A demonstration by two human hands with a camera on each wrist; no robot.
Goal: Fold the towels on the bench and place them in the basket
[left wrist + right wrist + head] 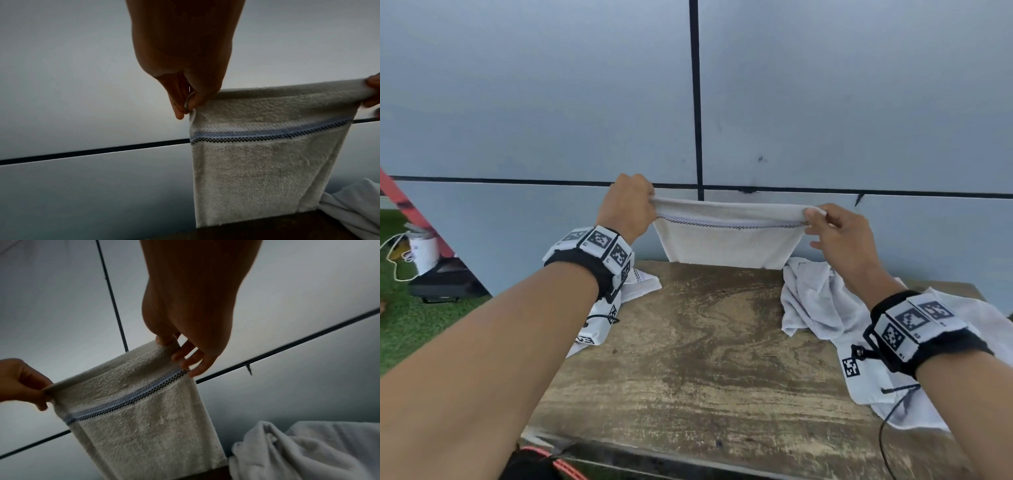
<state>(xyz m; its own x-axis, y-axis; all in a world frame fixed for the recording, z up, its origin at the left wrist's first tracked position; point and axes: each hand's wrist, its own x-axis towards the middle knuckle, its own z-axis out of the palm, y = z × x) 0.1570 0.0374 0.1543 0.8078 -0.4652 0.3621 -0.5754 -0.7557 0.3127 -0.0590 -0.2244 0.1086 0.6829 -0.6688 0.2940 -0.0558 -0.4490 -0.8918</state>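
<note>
White towel (729, 245) held, both hands.

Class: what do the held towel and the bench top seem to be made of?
Towel: looks like looped terry, probably cotton, off-white, matte, with a flat woven blue and checked band. Bench: seemingly wood, worn and stained brown, with streaky grain showing.

Head view bright, wrist views dim, edges warped

2 hands (628, 202) (842, 233), 1 bench (698, 342), perhaps 3 towels (726, 243) (815, 298) (640, 282), 1 white tub (422, 250).
</note>
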